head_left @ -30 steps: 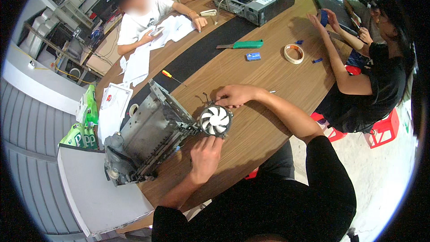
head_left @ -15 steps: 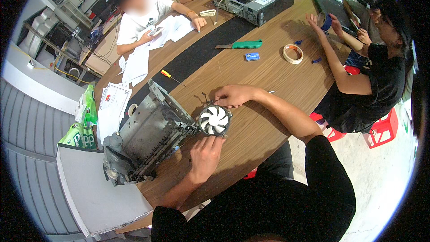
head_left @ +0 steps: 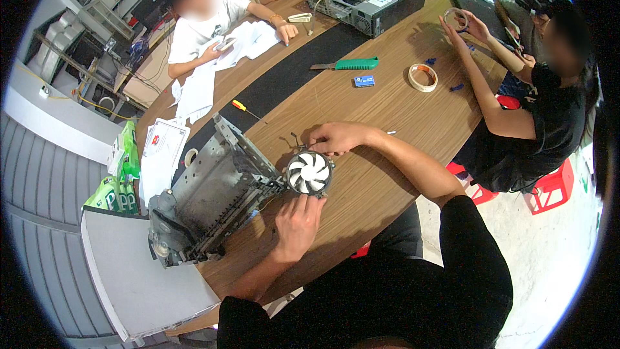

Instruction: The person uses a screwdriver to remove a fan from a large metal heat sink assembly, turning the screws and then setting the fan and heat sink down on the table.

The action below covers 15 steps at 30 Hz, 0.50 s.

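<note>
A round cooling fan (head_left: pixel 309 173) with white blades and a dark frame is held between my hands over the wooden table. My left hand (head_left: pixel 298 226) pinches its near edge with closed fingers. At the far edge, my right hand (head_left: pixel 337 138) is bent round the frame, its fingertips partly hidden; thin dark prongs stick out beside it. Just left of the fan stands a grey metal machine chassis (head_left: pixel 206 194), dusty and open on top. Beyond it lies a screwdriver (head_left: pixel 241 106) with a yellow and red handle.
Farther off lie a green-handled knife (head_left: pixel 355 64), a small blue box (head_left: pixel 364 81) and a tape roll (head_left: pixel 422 78). An opened computer case (head_left: pixel 368 1) stands at the far end. Papers (head_left: pixel 197 90) lie before a person in white. At right, a co-worker's hands hold a ring-shaped roll (head_left: pixel 456 21).
My hands and the fan have stayed almost still. At right, the co-worker's hands have raised and turned the ring-shaped roll.
</note>
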Each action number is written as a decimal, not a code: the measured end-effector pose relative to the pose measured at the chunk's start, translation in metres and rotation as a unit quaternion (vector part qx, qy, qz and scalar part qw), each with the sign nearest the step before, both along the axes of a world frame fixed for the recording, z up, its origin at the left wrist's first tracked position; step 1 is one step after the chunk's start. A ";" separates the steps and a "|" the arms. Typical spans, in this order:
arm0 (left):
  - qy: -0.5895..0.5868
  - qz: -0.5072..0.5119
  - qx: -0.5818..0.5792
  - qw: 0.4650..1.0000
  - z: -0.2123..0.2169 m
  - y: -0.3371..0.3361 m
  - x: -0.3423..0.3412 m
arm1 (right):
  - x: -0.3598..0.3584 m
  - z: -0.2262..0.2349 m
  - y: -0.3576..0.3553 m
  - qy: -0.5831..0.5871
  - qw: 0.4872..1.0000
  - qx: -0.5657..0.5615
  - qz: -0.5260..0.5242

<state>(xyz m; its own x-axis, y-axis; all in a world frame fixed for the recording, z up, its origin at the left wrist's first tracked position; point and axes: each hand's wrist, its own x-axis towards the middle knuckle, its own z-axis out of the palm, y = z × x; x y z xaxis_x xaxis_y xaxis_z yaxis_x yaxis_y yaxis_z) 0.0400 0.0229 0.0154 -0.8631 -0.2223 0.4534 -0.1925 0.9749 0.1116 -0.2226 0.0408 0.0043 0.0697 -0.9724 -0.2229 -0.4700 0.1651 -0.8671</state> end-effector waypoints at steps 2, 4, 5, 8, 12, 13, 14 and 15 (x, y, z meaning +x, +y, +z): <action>0.004 -0.002 0.004 1.000 0.000 0.000 0.000 | 0.000 0.001 0.000 -0.003 1.000 0.002 0.001; 0.009 -0.007 0.019 1.000 0.003 0.001 0.000 | 0.000 0.002 0.001 -0.001 1.000 -0.001 0.002; 0.009 -0.007 0.019 1.000 0.005 0.001 0.000 | 0.000 0.002 0.001 -0.001 1.000 -0.001 0.002; 0.030 -0.022 0.030 0.999 0.005 0.002 -0.001 | 0.000 -0.001 0.000 -0.001 1.000 -0.001 0.003; 0.028 -0.034 0.017 0.999 -0.007 -0.002 -0.001 | -0.002 -0.008 -0.002 -0.005 1.000 -0.005 0.007; 0.030 -0.030 0.010 0.999 -0.008 -0.002 -0.002 | -0.003 -0.009 -0.002 -0.005 1.000 -0.006 0.006; 0.030 -0.030 0.010 0.999 -0.008 -0.003 -0.002 | -0.003 -0.009 -0.002 -0.005 1.000 -0.006 0.006; 0.038 -0.027 -0.005 0.999 -0.007 -0.003 -0.003 | -0.002 -0.008 -0.001 -0.002 1.000 -0.009 0.005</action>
